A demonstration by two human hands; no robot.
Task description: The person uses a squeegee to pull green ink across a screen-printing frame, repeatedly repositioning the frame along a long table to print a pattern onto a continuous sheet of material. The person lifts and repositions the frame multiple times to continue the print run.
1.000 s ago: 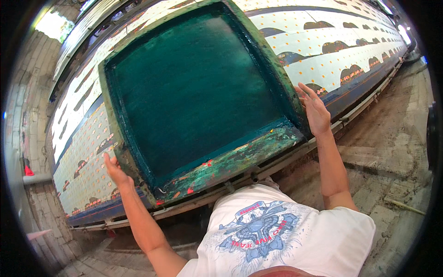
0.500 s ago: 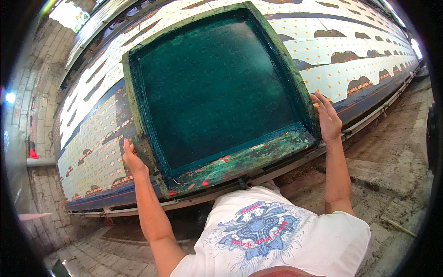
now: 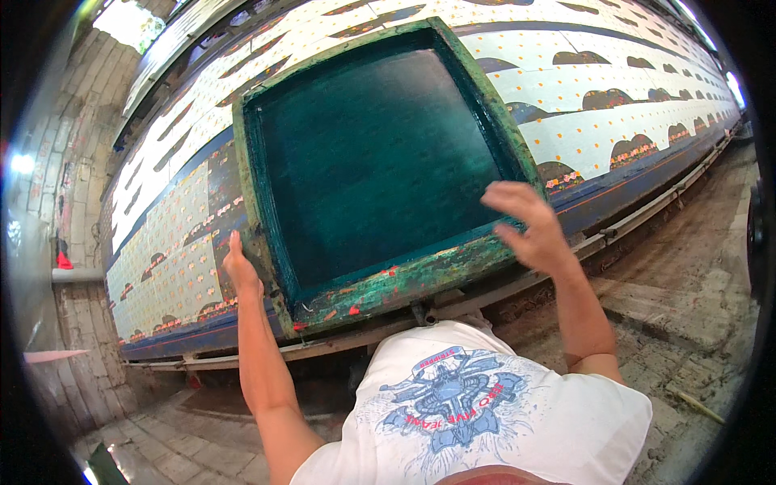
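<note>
A large screen-printing frame (image 3: 404,279) with worn green wooden sides and a dark teal mesh (image 3: 372,162) lies tilted in front of me on the long printing table. My left hand (image 3: 242,267) is at its left side near the close corner, closed against the outer edge; some of its fingers are hidden. Over the near right corner, my right hand (image 3: 533,230) hangs with fingers spread and slightly blurred, holding nothing. Red paint flecks mark the frame's near bar.
White printed fabric (image 3: 558,133) with orange dots and dark scalloped shapes covers the table beyond and to the right. Paler patterned pieces (image 3: 174,275) lie at the left. A metal rail (image 3: 630,234) follows the table's near edge above a dirty floor (image 3: 679,307).
My right hand has let go of the frame's right side and moved left over its near corner. The left hand stays at the left side. The view has shifted slightly.
</note>
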